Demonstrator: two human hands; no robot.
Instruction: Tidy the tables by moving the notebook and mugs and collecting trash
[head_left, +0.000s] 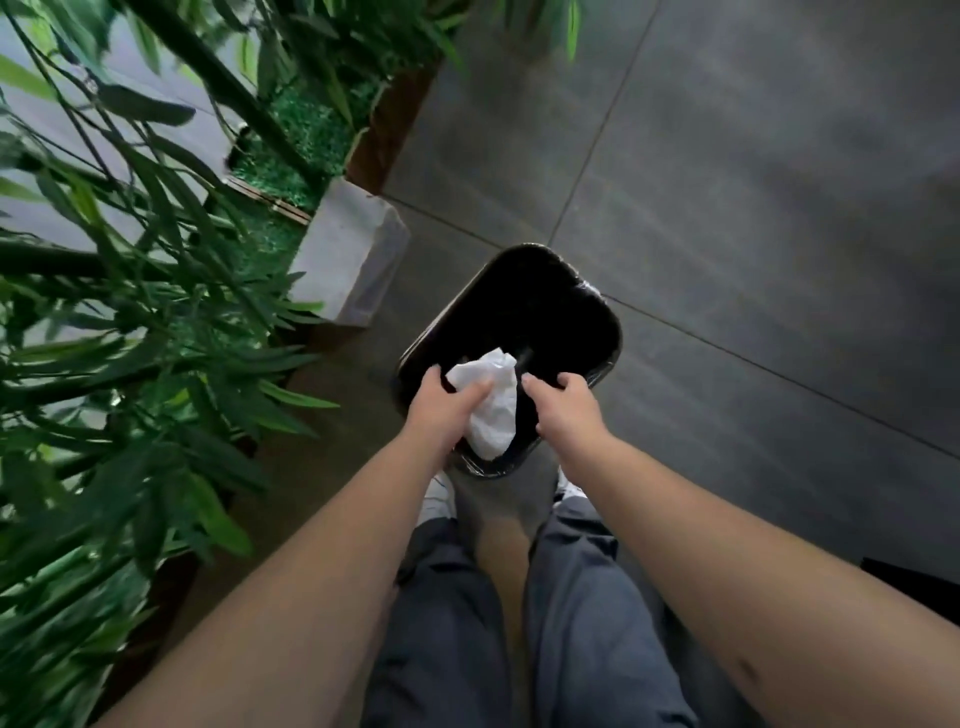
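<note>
Where both hands meet over black trash bin (524, 322), left hand (449, 405) grasping crumpled white tissue (491, 405), right hand (566, 402) loosely curled at 3 o'clock of tissue, holding nothing visible, bamboo planter (348, 249) at bin's 10 o'clock

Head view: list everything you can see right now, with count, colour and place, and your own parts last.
bin: one, black, on the floor ahead of the feet
tissue: one, white, crumpled, over the bin's near edge
plants: several, green, along the left
planter: one, pale grey, left of the bin
floor: dark grey tiles
shoes: two, white, just behind the bin
trousers: grey-blue, bottom centre
left hand: gripping the tissue
right hand: curled, beside the tissue
</note>
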